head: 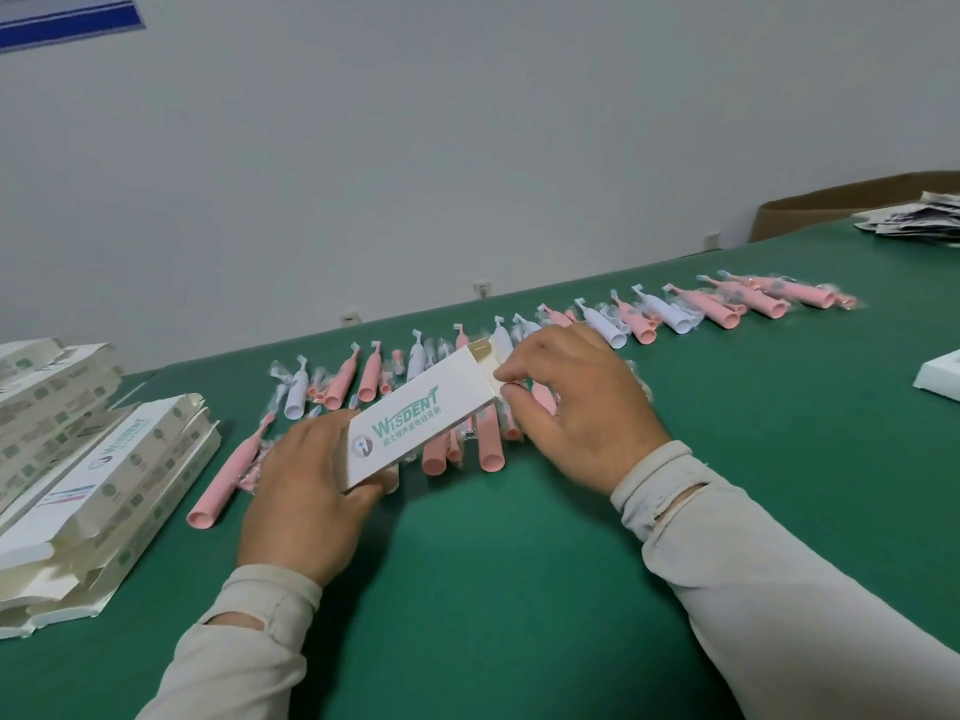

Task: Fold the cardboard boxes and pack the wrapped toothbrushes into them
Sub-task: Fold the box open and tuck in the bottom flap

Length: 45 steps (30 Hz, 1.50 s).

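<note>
A person in pale long sleeves works at a green table (pixel 571 589) against a white wall. The left hand (pixel 306 491) grips the near end of a white Wisdent toothbrush box (pixel 415 418), fingers curled under it and thumb along its lower edge. The box is held above the table, tilted so its far end points up and away. The right hand (pixel 576 407) is at that far end, thumb and forefinger pinching the open end flap (pixel 485 356), whose brown inner side shows.

Beneath and beyond the box, a long row of wrapped toothbrushes (pixel 675 314) runs across the table from left to far right, pink and white handles in clear plastic sleeves, many overlapping. One pink toothbrush (pixel 228 475) lies apart at the near left, just beside the left hand.

At the left edge sits a stack of flat unfolded boxes (pixel 104 475), printed white card, fanned unevenly. At the right edge, part of another white box (pixel 940 381) shows. Far right, a pile of printed leaflets (pixel 919 215) rests on the table, with a brown cardboard carton (pixel 831 200) behind it.
</note>
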Each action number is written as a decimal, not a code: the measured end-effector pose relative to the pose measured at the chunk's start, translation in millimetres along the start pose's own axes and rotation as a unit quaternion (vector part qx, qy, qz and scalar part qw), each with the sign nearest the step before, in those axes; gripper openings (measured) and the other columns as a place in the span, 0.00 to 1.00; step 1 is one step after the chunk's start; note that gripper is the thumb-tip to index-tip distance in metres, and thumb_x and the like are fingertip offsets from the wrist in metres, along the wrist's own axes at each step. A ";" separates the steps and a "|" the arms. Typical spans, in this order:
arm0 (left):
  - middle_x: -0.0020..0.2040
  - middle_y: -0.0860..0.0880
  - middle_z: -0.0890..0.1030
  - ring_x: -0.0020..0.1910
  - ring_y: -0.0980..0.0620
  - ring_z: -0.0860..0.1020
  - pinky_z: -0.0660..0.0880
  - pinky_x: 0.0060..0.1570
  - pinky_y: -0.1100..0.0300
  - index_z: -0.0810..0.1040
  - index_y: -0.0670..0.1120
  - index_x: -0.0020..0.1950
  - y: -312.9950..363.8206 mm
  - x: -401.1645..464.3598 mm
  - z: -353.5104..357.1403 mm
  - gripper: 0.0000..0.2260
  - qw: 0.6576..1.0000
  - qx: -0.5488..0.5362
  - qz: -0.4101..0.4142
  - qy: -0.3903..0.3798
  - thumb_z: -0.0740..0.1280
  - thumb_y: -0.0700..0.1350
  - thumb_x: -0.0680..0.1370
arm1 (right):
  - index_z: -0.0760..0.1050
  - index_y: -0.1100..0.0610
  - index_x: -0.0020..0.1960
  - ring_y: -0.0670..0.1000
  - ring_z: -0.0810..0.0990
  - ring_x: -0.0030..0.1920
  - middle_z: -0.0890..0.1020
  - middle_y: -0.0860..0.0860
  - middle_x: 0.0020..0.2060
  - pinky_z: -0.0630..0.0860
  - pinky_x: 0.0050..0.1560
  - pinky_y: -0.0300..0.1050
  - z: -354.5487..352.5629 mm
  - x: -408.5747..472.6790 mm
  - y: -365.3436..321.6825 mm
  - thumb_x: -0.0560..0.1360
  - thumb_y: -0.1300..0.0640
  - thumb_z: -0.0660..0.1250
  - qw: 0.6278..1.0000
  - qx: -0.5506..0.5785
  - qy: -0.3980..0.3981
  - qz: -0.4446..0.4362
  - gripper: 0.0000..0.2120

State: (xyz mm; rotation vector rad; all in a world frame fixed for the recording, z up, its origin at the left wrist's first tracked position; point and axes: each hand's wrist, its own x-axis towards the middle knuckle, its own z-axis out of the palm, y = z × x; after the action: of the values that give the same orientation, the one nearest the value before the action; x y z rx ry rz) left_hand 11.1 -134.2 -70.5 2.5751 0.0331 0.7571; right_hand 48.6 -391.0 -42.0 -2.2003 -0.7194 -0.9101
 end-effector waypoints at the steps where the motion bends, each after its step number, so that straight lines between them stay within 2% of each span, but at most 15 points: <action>1: 0.58 0.49 0.77 0.56 0.46 0.72 0.71 0.57 0.47 0.75 0.49 0.64 -0.6 0.4 -0.4 0.26 1.000 0.000 0.001 -0.003 0.79 0.50 0.69 | 0.82 0.54 0.55 0.47 0.69 0.53 0.79 0.47 0.50 0.71 0.58 0.49 -1.3 0.3 1.2 0.77 0.56 0.69 1.000 -0.004 -0.019 0.000 0.09; 7: 0.50 0.58 0.76 0.50 0.52 0.72 0.69 0.47 0.52 0.73 0.60 0.59 -3.0 -0.6 -4.2 0.23 0.999 -0.028 0.043 -0.017 0.79 0.51 0.69 | 0.67 0.40 0.74 0.43 0.70 0.57 0.68 0.39 0.54 0.70 0.64 0.45 -6.5 -3.9 6.0 0.76 0.45 0.64 0.987 0.060 -0.130 0.076 0.26; 11: 0.50 0.64 0.75 0.51 0.61 0.72 0.70 0.46 0.57 0.69 0.72 0.56 -3.0 -1.5 -8.6 0.27 0.993 -0.073 0.071 -0.057 0.80 0.53 0.67 | 0.59 0.35 0.76 0.42 0.71 0.56 0.68 0.37 0.57 0.70 0.64 0.44 -2.9 -4.9 3.1 0.73 0.41 0.62 0.970 0.121 -0.183 0.103 0.32; 13: 0.51 0.62 0.76 0.52 0.61 0.73 0.72 0.47 0.56 0.70 0.72 0.56 -4.1 -1.3 -9.1 0.26 0.990 -0.083 0.077 -0.080 0.80 0.54 0.66 | 0.64 0.36 0.74 0.42 0.71 0.59 0.69 0.38 0.60 0.68 0.66 0.43 -1.7 -5.0 3.4 0.72 0.44 0.62 0.955 0.198 -0.178 0.129 0.30; 15: 0.51 0.60 0.77 0.52 0.59 0.75 0.73 0.49 0.54 0.73 0.66 0.58 -6.1 2.6 -10.1 0.25 0.988 -0.092 0.072 -0.097 0.80 0.54 0.66 | 0.73 0.43 0.71 0.40 0.67 0.67 0.70 0.40 0.65 0.63 0.69 0.41 -1.9 -4.9 4.6 0.73 0.48 0.59 0.943 0.263 -0.130 0.155 0.25; 16: 0.51 0.60 0.77 0.52 0.58 0.75 0.73 0.50 0.53 0.74 0.63 0.58 -6.6 6.1 -11.0 0.25 0.988 -0.093 0.068 -0.102 0.80 0.53 0.67 | 0.77 0.48 0.68 0.41 0.67 0.68 0.70 0.42 0.67 0.63 0.70 0.42 -2.7 -4.3 5.5 0.75 0.50 0.58 0.955 0.242 -0.084 0.149 0.23; 18: 0.50 0.61 0.76 0.51 0.57 0.74 0.72 0.48 0.54 0.74 0.60 0.58 -4.4 13.9 -12.1 0.24 0.990 -0.062 0.081 -0.099 0.80 0.51 0.67 | 0.82 0.53 0.61 0.47 0.70 0.65 0.76 0.47 0.64 0.68 0.66 0.46 -7.2 -2.3 7.9 0.77 0.54 0.59 0.990 0.097 0.030 0.096 0.17; 20: 0.49 0.61 0.75 0.49 0.53 0.73 0.70 0.47 0.52 0.74 0.58 0.60 0.7 19.9 -11.4 0.24 0.991 -0.006 0.105 -0.085 0.80 0.50 0.68 | 0.83 0.57 0.55 0.52 0.75 0.57 0.81 0.51 0.55 0.72 0.59 0.47 -10.4 1.2 10.0 0.75 0.60 0.64 0.992 -0.001 0.122 0.027 0.12; 21: 0.50 0.60 0.75 0.49 0.51 0.72 0.70 0.48 0.51 0.74 0.56 0.61 2.5 21.3 -10.1 0.25 0.991 0.013 0.112 -0.077 0.80 0.49 0.68 | 0.83 0.59 0.53 0.53 0.76 0.54 0.82 0.51 0.51 0.73 0.57 0.48 -11.3 2.2 9.8 0.74 0.63 0.65 0.990 -0.014 0.138 0.001 0.11; 24: 0.57 0.56 0.76 0.54 0.50 0.71 0.68 0.55 0.50 0.75 0.54 0.63 0.1 20.1 -4.3 0.27 0.991 0.017 0.117 -0.062 0.80 0.44 0.67 | 0.82 0.58 0.54 0.53 0.79 0.50 0.84 0.50 0.47 0.77 0.54 0.50 -9.9 1.1 5.4 0.74 0.65 0.65 0.997 0.003 0.081 -0.019 0.11; 27: 0.59 0.57 0.75 0.57 0.52 0.69 0.66 0.58 0.52 0.74 0.54 0.65 -6.1 17.1 -0.7 0.28 0.991 0.009 0.114 -0.067 0.80 0.44 0.69 | 0.81 0.52 0.55 0.48 0.78 0.48 0.82 0.45 0.47 0.78 0.52 0.50 -5.6 -2.3 4.8 0.77 0.57 0.62 0.998 0.057 -0.004 0.035 0.12; 32: 0.52 0.59 0.72 0.54 0.53 0.68 0.65 0.54 0.54 0.67 0.61 0.63 -14.1 12.4 -3.7 0.27 0.994 -0.014 0.087 -0.069 0.77 0.46 0.71 | 0.80 0.46 0.57 0.40 0.77 0.47 0.78 0.38 0.47 0.73 0.47 0.37 5.5 -5.4 11.0 0.76 0.51 0.63 0.986 0.119 -0.055 0.101 0.12; 38: 0.65 0.55 0.73 0.65 0.51 0.69 0.67 0.67 0.48 0.66 0.58 0.74 -14.8 7.9 -5.9 0.34 0.991 -0.032 0.074 -0.104 0.76 0.46 0.72 | 0.74 0.43 0.69 0.40 0.76 0.47 0.74 0.38 0.56 0.69 0.49 0.29 13.0 -9.1 6.3 0.74 0.49 0.61 0.963 0.201 -0.116 0.134 0.23; 41: 0.63 0.58 0.73 0.62 0.55 0.69 0.67 0.63 0.54 0.68 0.58 0.73 -14.3 5.9 -6.2 0.34 0.990 -0.044 0.082 -0.102 0.77 0.57 0.70 | 0.71 0.44 0.72 0.40 0.75 0.45 0.74 0.39 0.57 0.69 0.50 0.28 15.2 -9.4 3.4 0.73 0.50 0.61 0.954 0.228 -0.129 0.145 0.26; 45: 0.53 0.67 0.73 0.54 0.64 0.71 0.64 0.51 0.71 0.69 0.68 0.60 -11.9 4.5 -7.6 0.27 0.988 -0.066 0.094 -0.101 0.71 0.72 0.65 | 0.70 0.44 0.74 0.42 0.75 0.51 0.75 0.42 0.58 0.69 0.53 0.28 19.3 -9.9 -1.7 0.73 0.48 0.60 0.946 0.256 -0.140 0.142 0.28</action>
State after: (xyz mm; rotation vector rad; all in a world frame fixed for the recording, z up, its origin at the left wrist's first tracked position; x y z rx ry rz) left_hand 12.1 -119.7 -67.7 2.5370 -0.3174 0.5385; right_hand 49.2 -378.2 -59.6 -1.9056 -0.6547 -0.2258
